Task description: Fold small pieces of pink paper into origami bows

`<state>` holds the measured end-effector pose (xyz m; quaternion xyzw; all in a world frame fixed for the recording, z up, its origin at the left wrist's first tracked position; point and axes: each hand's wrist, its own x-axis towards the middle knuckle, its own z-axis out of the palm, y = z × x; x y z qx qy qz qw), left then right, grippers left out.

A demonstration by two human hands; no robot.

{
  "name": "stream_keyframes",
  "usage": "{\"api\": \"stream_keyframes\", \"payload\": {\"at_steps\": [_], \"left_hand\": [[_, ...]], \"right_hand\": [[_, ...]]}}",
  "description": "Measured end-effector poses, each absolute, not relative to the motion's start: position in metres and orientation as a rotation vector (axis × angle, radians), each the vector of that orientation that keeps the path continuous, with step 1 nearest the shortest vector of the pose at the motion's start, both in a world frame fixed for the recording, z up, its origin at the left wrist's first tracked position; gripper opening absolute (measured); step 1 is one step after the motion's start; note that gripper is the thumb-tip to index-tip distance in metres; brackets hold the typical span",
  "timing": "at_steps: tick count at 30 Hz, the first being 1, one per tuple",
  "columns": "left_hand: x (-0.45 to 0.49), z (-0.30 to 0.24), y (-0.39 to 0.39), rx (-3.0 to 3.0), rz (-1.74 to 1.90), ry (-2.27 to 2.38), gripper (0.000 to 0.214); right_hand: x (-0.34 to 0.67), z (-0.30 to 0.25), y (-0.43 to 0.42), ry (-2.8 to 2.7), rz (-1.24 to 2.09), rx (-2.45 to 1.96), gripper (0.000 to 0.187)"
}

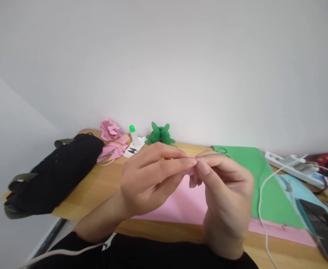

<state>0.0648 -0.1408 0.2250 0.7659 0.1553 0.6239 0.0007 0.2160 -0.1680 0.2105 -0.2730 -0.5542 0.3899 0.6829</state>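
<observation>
My left hand (149,179) and my right hand (222,194) meet in front of me above the wooden table (96,186). The fingertips of both are pinched together on a small piece of pink paper (192,164), of which only a thin edge and a bit below the fingers show. Under the hands lies a pink paper sheet (180,203), and a green paper sheet (264,179) lies to its right.
A black bag (54,172) lies at the table's left end. By the wall sit pink paper flowers (112,138), a glue stick with a green cap (133,135) and a green paper ornament (160,134). A power strip (293,166), white cable (264,194) and phone (318,220) are at right.
</observation>
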Motion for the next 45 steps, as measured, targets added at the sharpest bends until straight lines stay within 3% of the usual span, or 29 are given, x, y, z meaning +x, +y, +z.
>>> {"api": "stream_keyframes", "payload": {"at_steps": [16, 26, 45], "left_hand": [[0.059, 0.223, -0.114, 2.554, 1.876, 0.522, 0.022], [0.053, 0.245, -0.112, 2.764, 1.516, 0.628, 0.018], [0.037, 0.226, -0.088, 3.127, 1.523, 0.425, 0.014]], "right_hand": [[0.22, 0.213, -0.151, -1.256, 0.884, -0.686, 0.015], [0.229, 0.209, -0.145, -1.311, 0.862, -0.797, 0.016], [0.228, 0.21, -0.128, -1.258, 1.082, -0.892, 0.021]]}}
